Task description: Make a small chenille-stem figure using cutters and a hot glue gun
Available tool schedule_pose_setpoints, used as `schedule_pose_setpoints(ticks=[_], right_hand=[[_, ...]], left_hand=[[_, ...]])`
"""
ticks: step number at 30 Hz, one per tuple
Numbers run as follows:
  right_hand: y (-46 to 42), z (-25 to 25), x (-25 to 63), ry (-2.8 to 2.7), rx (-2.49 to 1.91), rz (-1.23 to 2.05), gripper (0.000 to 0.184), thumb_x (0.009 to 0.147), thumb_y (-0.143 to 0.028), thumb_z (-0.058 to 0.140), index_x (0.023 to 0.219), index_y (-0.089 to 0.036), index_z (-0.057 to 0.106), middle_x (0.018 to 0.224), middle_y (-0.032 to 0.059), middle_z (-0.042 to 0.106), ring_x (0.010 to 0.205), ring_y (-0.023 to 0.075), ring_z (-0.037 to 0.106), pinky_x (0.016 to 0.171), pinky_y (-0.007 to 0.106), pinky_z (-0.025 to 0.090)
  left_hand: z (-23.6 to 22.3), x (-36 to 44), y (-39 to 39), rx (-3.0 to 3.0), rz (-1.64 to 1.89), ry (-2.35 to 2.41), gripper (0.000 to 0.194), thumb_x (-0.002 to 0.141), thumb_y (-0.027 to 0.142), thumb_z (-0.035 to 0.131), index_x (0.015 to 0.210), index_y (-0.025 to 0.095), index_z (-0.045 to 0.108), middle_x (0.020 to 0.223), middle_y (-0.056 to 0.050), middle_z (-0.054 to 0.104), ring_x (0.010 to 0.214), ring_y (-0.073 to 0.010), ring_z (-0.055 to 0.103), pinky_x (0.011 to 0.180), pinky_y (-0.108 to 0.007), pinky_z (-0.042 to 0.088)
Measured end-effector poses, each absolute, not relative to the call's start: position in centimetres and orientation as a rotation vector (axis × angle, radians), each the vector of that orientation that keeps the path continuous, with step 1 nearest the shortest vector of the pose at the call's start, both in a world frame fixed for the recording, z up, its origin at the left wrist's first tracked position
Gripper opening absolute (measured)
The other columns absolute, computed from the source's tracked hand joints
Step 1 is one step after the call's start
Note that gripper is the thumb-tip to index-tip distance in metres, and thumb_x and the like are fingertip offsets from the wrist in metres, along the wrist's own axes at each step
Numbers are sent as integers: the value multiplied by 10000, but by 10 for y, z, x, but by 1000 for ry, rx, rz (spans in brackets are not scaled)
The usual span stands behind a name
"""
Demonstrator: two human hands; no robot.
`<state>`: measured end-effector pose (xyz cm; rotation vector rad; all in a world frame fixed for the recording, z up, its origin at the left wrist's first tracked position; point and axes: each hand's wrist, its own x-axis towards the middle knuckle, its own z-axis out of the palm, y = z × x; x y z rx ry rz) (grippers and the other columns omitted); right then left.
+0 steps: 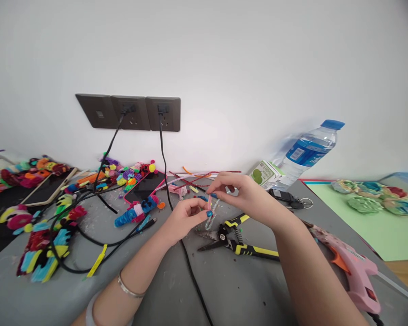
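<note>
Pinching a short, slim, pale-pink strip point(209, 203), left fingers point(199, 219) and right fingers point(220, 181) hold it nearly upright.

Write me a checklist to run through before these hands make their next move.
1. Pink strip secured: ok, pinched at the fingertips of the left hand and right hand.
2. Cutters closed: not ok, their blades stand apart just below the hands.
3. Black cable away from the work: not ok, it runs beneath the left hand.
4. Glue gun cool: cannot tell; heat doesn't show.
5. Bottle capped: ok, blue cap on.
</note>
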<state>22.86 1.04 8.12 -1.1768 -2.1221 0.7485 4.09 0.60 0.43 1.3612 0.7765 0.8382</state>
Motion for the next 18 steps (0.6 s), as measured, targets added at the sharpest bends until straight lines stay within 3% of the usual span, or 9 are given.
schedule_pose_setpoints(ticks=[4,8,18], right_hand=[[12,80,230,-2011,-1332,720,118,820,-235,562,807,-197,672,767,19,657,684,149,526,621,267,400],[14,77,225,-1896,-1423,820,118,796,-268,589,768,-179,661,658,5,614,619,140,519,567,257,380],[16,56,188,-1551,-1323,1288,176,712,-341,682,737,-177,623,703,43,675,656,169,610,590,277,459]], left_hand=[[1,38,10,1380,908,884,308,796,457,662,809,150,652,678,2,521,584,-101,400,522,-214,300],[-4,35,16,1383,1151,997,268,795,429,668,837,164,681,782,-31,620,675,-139,502,584,-229,377],[2,34,16,1087,1533,1097,225,764,396,702,812,179,662,796,-23,644,706,-130,543,638,-230,419]])
